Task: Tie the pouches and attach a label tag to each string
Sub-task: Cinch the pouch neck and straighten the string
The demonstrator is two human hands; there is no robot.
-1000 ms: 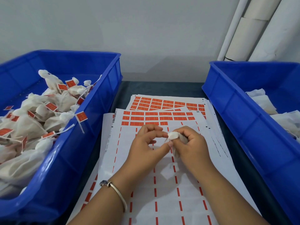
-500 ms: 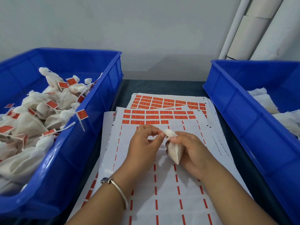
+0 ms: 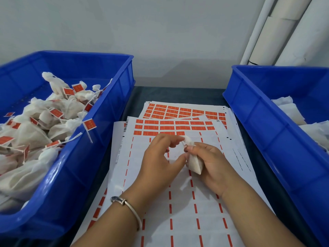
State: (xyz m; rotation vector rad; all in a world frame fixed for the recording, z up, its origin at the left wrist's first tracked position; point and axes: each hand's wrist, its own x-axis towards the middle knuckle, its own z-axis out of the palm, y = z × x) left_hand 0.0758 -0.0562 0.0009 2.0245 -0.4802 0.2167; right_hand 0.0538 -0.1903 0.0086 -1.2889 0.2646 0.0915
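Note:
A small white pouch (image 3: 195, 162) hangs in my right hand (image 3: 212, 165), whose fingers curl round its body just under the gathered neck. My left hand (image 3: 160, 157) pinches the bunched top of the pouch (image 3: 187, 140) between thumb and fingertips. Both hands hover over the label sheets (image 3: 178, 125), which carry rows of orange label tags at their far end. I cannot make out the pouch's string clearly.
A blue bin (image 3: 74, 172) on the left holds several tied pouches with orange tags. A second blue bin (image 3: 267, 139) on the right holds plain white pouches. White rolls (image 3: 277, 31) lean in the back right corner.
The pouch has dropped out of my right fist and now hangs below it. My left hand's fingers have shifted up to the pouch's gathered top.

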